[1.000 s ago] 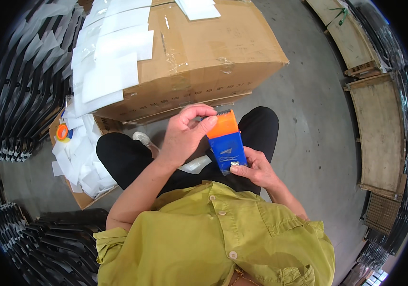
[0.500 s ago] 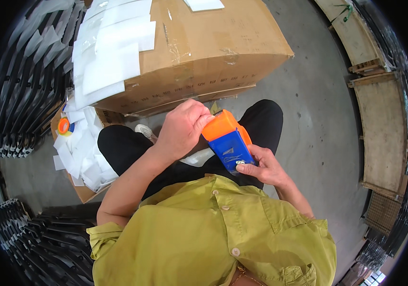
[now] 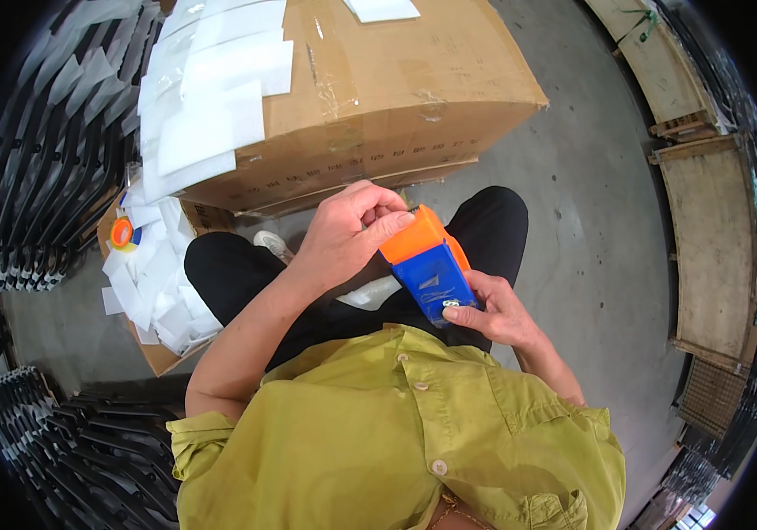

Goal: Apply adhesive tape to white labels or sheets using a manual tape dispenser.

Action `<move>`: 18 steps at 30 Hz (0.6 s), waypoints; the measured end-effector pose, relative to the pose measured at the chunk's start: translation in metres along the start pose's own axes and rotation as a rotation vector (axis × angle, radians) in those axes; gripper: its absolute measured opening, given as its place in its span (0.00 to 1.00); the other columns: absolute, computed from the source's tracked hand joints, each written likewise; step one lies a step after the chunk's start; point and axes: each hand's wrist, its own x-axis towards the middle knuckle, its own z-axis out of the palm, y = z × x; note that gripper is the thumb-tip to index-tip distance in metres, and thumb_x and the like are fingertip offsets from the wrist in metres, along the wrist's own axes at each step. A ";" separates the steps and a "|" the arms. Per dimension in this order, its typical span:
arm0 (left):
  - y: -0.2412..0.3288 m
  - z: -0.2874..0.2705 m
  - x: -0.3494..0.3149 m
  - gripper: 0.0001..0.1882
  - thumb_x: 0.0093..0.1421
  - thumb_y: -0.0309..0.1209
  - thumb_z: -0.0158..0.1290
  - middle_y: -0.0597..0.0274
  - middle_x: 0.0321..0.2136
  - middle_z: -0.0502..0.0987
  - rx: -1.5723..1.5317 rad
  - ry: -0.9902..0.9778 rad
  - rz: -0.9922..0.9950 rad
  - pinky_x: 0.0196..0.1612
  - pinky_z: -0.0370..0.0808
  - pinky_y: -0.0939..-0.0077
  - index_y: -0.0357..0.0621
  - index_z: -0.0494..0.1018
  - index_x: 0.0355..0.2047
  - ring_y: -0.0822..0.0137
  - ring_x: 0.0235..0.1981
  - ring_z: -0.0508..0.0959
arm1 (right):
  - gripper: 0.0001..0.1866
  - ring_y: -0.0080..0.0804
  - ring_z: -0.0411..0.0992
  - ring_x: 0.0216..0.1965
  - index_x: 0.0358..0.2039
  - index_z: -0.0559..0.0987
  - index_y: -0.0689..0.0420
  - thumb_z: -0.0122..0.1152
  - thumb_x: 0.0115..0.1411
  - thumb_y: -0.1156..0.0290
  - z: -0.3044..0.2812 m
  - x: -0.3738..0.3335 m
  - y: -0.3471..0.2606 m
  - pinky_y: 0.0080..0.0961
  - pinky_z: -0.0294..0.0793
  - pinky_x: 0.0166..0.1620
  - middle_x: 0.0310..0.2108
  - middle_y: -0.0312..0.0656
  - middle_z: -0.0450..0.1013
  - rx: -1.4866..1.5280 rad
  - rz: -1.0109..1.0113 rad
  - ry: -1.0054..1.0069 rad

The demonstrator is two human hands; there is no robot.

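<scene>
A tape dispenser (image 3: 431, 265) with a blue body and an orange head is held above my lap. My right hand (image 3: 504, 311) grips its blue lower end, the thumb across the face and the other fingers mostly hidden underneath. At the orange head, by the dark toothed edge, my left hand (image 3: 347, 231) is closed, thumb and curled fingers together. What those fingers pinch is hidden; no strip of tape can be made out.
A big cardboard box (image 3: 396, 62) stands in front, with white foam sheets (image 3: 206, 128) over its left side. Left of my knee, an open carton (image 3: 162, 358) holds foam pieces and an orange tape roll (image 3: 122, 232). Black metal frames (image 3: 51, 185) stack at left, wooden crates (image 3: 710, 238) at right.
The left fingers have shifted slightly right and curled further over the dispenser's toothed end. The dispenser has moved a little right and down, still in my right hand.
</scene>
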 end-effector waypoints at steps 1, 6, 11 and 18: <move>-0.001 0.000 0.001 0.08 0.57 0.29 0.51 0.67 0.22 0.68 -0.044 -0.029 -0.044 0.26 0.64 0.85 0.35 0.70 0.28 0.80 0.22 0.65 | 0.17 0.18 0.63 0.29 0.35 0.73 0.62 0.62 0.52 0.62 0.000 0.000 0.001 0.17 0.64 0.33 0.27 0.33 0.70 -0.013 -0.009 -0.005; -0.004 0.002 0.001 0.07 0.56 0.29 0.51 0.68 0.22 0.69 -0.094 -0.069 -0.143 0.26 0.64 0.84 0.36 0.70 0.28 0.79 0.22 0.65 | 0.17 0.17 0.62 0.28 0.35 0.73 0.62 0.62 0.52 0.62 0.002 0.000 -0.003 0.17 0.64 0.32 0.26 0.33 0.69 -0.022 -0.024 -0.003; -0.007 0.012 -0.002 0.07 0.56 0.28 0.48 0.56 0.22 0.72 0.232 0.161 0.134 0.29 0.69 0.72 0.35 0.70 0.28 0.60 0.25 0.73 | 0.17 0.17 0.62 0.28 0.35 0.73 0.62 0.61 0.52 0.63 0.004 0.000 -0.002 0.17 0.63 0.32 0.26 0.33 0.69 0.025 -0.010 0.009; -0.003 0.009 -0.011 0.06 0.54 0.26 0.48 0.60 0.30 0.75 0.253 0.282 0.256 0.35 0.70 0.72 0.40 0.72 0.32 0.61 0.30 0.74 | 0.17 0.17 0.63 0.28 0.36 0.72 0.63 0.62 0.52 0.64 0.002 -0.003 0.004 0.17 0.64 0.33 0.27 0.33 0.69 0.067 -0.049 0.036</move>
